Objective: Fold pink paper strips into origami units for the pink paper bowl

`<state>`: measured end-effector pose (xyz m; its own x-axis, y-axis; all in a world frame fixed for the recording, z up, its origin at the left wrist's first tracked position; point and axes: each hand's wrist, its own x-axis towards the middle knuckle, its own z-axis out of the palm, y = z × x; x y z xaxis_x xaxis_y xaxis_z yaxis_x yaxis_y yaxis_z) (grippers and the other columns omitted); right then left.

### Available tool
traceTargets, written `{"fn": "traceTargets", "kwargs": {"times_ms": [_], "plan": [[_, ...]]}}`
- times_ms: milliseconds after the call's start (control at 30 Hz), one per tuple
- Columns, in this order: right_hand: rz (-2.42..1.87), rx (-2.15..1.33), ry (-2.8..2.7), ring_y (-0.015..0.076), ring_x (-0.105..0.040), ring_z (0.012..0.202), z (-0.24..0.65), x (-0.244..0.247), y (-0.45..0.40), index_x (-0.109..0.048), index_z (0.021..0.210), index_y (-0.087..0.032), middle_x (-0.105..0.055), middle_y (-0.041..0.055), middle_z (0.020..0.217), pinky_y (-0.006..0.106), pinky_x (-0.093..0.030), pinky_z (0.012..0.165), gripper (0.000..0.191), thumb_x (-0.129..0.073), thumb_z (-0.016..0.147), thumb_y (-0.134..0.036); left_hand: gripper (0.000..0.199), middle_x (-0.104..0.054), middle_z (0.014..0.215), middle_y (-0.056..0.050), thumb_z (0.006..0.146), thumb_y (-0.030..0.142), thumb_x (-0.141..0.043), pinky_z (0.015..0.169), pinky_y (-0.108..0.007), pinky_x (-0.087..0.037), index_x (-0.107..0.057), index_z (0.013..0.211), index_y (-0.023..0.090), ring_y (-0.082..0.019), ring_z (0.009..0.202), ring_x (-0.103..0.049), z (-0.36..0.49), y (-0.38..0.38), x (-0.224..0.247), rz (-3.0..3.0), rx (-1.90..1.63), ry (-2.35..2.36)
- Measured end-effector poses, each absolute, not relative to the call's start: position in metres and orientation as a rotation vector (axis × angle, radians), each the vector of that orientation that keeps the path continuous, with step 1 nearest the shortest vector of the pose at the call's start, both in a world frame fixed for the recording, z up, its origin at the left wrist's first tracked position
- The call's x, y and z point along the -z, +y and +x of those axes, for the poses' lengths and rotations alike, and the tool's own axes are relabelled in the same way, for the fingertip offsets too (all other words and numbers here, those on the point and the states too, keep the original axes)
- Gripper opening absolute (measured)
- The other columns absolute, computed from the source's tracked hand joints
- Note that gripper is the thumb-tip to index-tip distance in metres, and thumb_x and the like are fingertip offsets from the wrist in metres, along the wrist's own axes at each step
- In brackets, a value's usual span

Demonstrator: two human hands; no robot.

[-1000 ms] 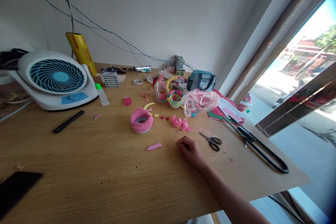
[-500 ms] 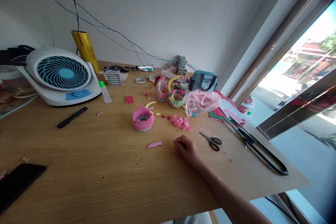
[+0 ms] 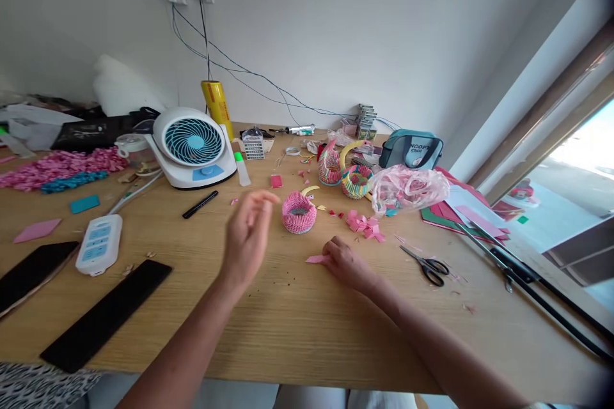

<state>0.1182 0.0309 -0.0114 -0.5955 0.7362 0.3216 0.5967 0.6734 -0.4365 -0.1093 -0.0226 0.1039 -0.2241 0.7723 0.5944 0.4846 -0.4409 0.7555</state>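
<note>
Across the wooden surface [image 3: 307, 339]: left hand [image 3: 247, 236], raised above it and blurred, fingers [image 3: 263, 198] spread apart, near a pink folded-paper basket [image 3: 299, 213]; right hand [image 3: 348, 263], resting on it left of black-handled scissors [image 3: 428, 270], fingers [image 3: 334, 244] together over a pink paper scrap [image 3: 315, 259], grip unclear.

L hand [image 3: 248, 238] blurred w/ motion; R hand [image 3: 348, 263] hides end of pink paper [image 3: 315, 259]; long shears [image 3: 515, 275] cut off at frame edge.
</note>
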Motion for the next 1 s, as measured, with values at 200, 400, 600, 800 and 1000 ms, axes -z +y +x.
{"fn": "traceTargets", "kwargs": {"times_ms": [200, 400, 600, 800, 1000], "plan": [[-0.953, -0.602, -2.211, 0.0134, -0.055, 0.069, 0.127, 0.017, 0.024, -0.058, 0.082, -0.018, -0.060, 0.0028, 0.078, 0.023, -0.043, 0.063, 0.009, -0.054, 0.090, -0.020, 0.020, -0.067, 0.092, -0.006, 0.088, 0.035, -0.055, 0.075, -0.025, -0.049, -0.062, 0.095, 0.018, -0.016, 0.085, -0.064, -0.075, 0.007, -0.026, 1.768, -1.260, 1.373], [-0.930, -1.040, -1.749, 0.0132, -0.060, 0.068, 0.129, 0.024, 0.026, -0.061, 0.090, -0.017, -0.066, 0.0031, 0.079, 0.024, -0.048, 0.061, 0.023, -0.062, 0.086, -0.039, 0.023, -0.065, 0.074, -0.003, 0.083, 0.039, -0.060, 0.062, -0.024, -0.048, -0.061, 0.087, 0.016, -0.014, 0.067, -0.061, -0.047, 0.016, 0.003, 1.535, -1.118, 1.176], [-0.958, -0.881, -1.813, 0.0133, -0.062, 0.071, 0.137, 0.016, 0.019, -0.063, 0.091, -0.018, -0.067, 0.0034, 0.082, 0.024, -0.051, 0.065, 0.013, -0.063, 0.085, -0.030, 0.030, -0.060, 0.067, 0.000, 0.074, 0.042, -0.070, 0.053, -0.022, -0.048, -0.060, 0.082, 0.015, -0.010, 0.058, -0.055, -0.035, 0.012, 0.007, 1.083, -1.158, 1.175], [-0.900, -0.709, -1.934, 0.0128, -0.061, 0.070, 0.139, 0.016, 0.017, -0.065, 0.093, -0.018, -0.066, 0.0036, 0.082, 0.024, -0.050, 0.066, 0.008, -0.061, 0.086, -0.017, 0.039, -0.062, 0.072, -0.001, 0.067, 0.045, -0.078, 0.054, -0.022, -0.049, -0.061, 0.083, 0.014, -0.010, 0.061, -0.057, -0.043, 0.009, 0.002, 1.038, -0.943, 1.125], [-0.792, -0.610, -2.086, 0.0128, -0.060, 0.070, 0.135, 0.018, 0.015, -0.065, 0.095, -0.018, -0.064, 0.0033, 0.079, 0.023, -0.048, 0.065, 0.009, -0.059, 0.089, -0.017, 0.042, -0.055, 0.060, 0.002, 0.068, 0.049, -0.076, 0.044, -0.019, -0.035, -0.063, 0.081, 0.012, -0.007, 0.051, -0.046, -0.048, 0.009, 0.008, 1.261, -0.886, 1.094]]}}
